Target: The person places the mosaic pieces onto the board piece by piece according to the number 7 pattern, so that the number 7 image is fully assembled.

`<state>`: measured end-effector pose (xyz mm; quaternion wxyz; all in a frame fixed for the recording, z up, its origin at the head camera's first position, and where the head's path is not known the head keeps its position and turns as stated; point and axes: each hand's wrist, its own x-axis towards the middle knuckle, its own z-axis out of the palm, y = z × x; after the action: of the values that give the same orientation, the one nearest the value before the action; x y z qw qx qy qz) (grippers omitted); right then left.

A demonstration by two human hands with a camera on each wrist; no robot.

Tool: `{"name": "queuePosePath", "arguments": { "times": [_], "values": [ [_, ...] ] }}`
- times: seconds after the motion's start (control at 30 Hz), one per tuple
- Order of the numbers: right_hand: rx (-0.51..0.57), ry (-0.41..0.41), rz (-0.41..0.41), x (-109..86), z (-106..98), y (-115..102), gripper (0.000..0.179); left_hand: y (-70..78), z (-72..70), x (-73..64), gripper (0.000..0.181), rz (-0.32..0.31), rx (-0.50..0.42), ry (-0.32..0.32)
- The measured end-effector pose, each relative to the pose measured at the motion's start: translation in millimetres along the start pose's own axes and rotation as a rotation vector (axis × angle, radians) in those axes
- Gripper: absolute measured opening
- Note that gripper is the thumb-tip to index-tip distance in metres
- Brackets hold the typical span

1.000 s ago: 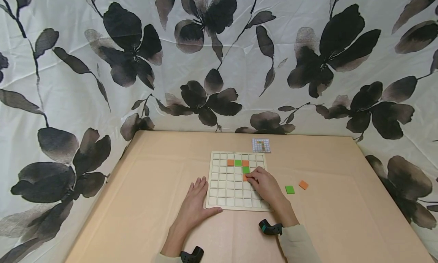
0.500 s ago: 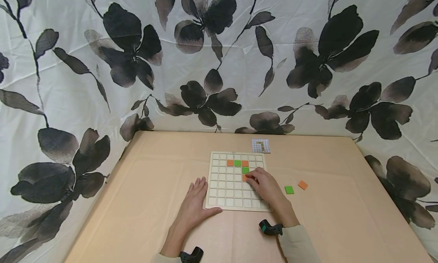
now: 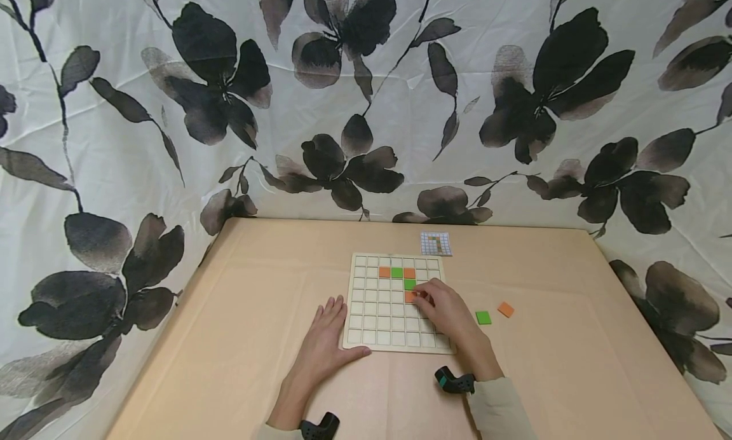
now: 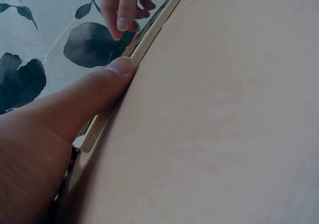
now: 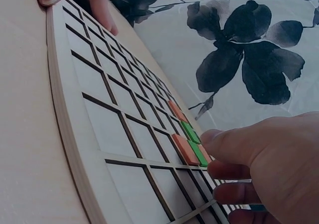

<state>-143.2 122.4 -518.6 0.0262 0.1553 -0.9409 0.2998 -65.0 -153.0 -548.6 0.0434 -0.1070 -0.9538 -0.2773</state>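
Note:
A pale wooden grid board (image 3: 377, 332) lies on the table. Set in its cells are an orange tile (image 3: 385, 272), a green tile (image 3: 397, 273) and another orange tile in one row. Below the last of these come a green tile (image 3: 410, 284) and an orange tile (image 3: 408, 297). My right hand (image 3: 448, 309) hovers with loosely bent fingers just right of that lowest orange tile (image 5: 183, 148), nothing visible in its grip. My left hand (image 3: 328, 344) steadies the board, fingers stretched along its left side and thumb (image 4: 107, 82) against the near edge.
Right of the board lie a loose green tile (image 3: 483, 317) and a loose orange tile (image 3: 506, 309). A small card printed with a grid pattern (image 3: 436, 243) sits behind the board's far right corner. Floral cloth (image 3: 366, 109) hangs behind the table (image 3: 274, 268).
The right hand's fingertips have drawn slightly right, off the lowest orange tile, which stays in its cell. My left hand keeps its place.

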Motion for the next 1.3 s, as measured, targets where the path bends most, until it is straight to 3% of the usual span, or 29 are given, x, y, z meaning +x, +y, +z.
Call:
{"name": "queuePosePath", "arguments": {
  "times": [0.37,0.7,1.3],
  "values": [
    [0.003,0.017,0.022,-1.5,-6.1,-1.4,0.025,-0.3,0.3,0.3,0.109,0.005,-0.003,0.008],
    [-0.018,0.036,-0.020,-2.3,-12.3,-0.2,0.027,-1.3,1.0,0.7,0.109,0.008,-0.002,0.008],
    [-0.018,0.037,0.018,-4.4,-19.9,2.8,0.031,-3.1,2.3,0.7,0.110,-0.001,-0.012,0.006]
  ]
}}
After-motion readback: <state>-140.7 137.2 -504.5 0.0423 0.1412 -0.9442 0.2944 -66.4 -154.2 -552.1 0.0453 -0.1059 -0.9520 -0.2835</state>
